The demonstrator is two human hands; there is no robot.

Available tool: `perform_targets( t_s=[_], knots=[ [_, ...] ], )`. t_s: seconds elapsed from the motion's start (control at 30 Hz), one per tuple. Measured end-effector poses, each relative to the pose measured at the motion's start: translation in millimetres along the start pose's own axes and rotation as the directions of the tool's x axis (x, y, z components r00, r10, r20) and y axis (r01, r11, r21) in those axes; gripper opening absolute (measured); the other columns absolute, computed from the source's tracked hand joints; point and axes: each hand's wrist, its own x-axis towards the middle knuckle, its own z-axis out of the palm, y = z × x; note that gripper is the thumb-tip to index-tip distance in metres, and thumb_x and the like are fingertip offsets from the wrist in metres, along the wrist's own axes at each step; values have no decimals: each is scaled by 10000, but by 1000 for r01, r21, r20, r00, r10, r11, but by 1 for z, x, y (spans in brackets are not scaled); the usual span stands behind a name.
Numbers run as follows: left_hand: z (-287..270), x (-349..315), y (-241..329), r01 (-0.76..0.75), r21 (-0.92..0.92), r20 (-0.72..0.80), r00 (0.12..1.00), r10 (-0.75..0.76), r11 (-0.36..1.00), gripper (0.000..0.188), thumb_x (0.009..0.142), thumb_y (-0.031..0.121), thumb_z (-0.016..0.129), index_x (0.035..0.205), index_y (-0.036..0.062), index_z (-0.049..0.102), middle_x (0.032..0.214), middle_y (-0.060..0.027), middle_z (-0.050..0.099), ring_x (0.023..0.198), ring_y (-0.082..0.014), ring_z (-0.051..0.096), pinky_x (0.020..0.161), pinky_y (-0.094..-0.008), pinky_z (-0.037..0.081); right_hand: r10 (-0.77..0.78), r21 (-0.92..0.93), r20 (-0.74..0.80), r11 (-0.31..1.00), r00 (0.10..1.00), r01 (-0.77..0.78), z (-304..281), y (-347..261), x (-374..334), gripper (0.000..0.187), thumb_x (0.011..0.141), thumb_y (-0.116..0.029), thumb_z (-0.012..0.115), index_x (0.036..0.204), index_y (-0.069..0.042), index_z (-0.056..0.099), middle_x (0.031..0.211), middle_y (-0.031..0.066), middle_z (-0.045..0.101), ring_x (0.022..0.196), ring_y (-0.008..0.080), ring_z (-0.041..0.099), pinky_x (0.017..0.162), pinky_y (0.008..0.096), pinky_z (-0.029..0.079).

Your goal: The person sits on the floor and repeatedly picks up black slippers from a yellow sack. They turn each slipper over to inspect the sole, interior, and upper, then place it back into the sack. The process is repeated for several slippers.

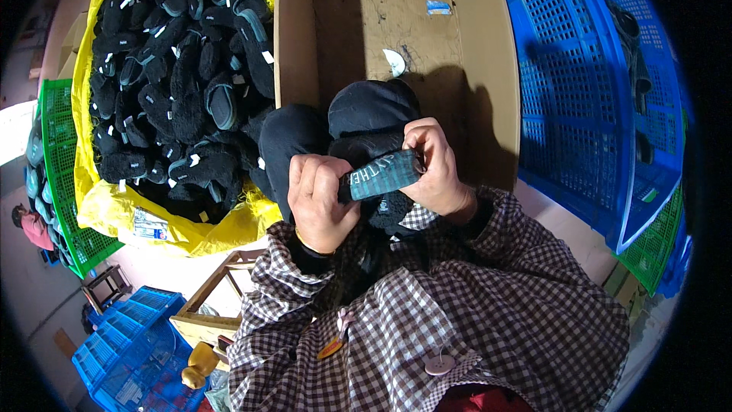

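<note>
Between my two hands is a teal-and-black plaid fabric band (386, 177) with pale lettering, bent in a shallow curve. My left hand (319, 202) pinches its left end, fingers curled. Its right end sits in the closed fingers of my right hand (438, 172). Just under the band, against my lap, lies a fuzzy black piece (387, 212) with a small white tag; the hands and band hide part of it, so whether the two are joined I cannot tell. My dark-covered knees (374, 103) rise beyond my hands.
On the left, a yellow sack (179, 229) is heaped with black slippers (221, 103). An open cardboard box (484, 53) stands ahead, scraps on its bottom. Blue crates (572, 99) line the right. Lower left are a wooden stool (206, 324) and a blue basket (130, 366).
</note>
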Motion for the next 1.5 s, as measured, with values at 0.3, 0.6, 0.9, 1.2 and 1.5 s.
perform_targets(
  t_s=[0.3,0.6,0.9,1.2,1.5],
  knots=[
    [15,1,2,190,-35,-172,966,-194,981,400,483,-36,661,867,17,563,870,-139,569,837,-347,524,746,-388,428,225,210,-112,957,968,-198,14,0,6,445,657,-42,799,948,-16,464,905,106,505,795,201,564,685,312,484],
    [-28,21,3,14,49,253,967,-26,999,478,538,28,738,982,4,563,948,-154,570,895,-350,528,765,-400,450,290,50,160,952,944,-301,-8,-11,18,515,627,-35,792,1029,-11,470,949,81,492,861,162,513,781,277,445],
    [-8,14,-3,-14,98,87,996,5,995,466,527,7,704,957,2,527,907,-164,545,834,-368,510,723,-421,428,132,-37,53,991,990,-130,2,-5,21,446,671,-38,771,993,-11,464,947,143,517,816,266,600,676,337,511],
    [13,16,-6,26,108,-104,994,-15,994,474,509,-5,667,962,4,528,907,-166,534,836,-368,498,719,-416,420,116,-33,-160,992,980,-123,13,-3,28,374,720,-13,728,982,5,461,922,142,494,773,271,566,684,340,483],
    [20,40,-30,226,122,-378,911,-166,966,218,725,110,627,897,38,516,842,-136,543,794,-339,537,666,-395,450,87,-153,25,985,996,-82,35,-17,21,248,771,-47,659,926,-15,467,845,201,510,773,426,554,616,450,454]
  ],
)
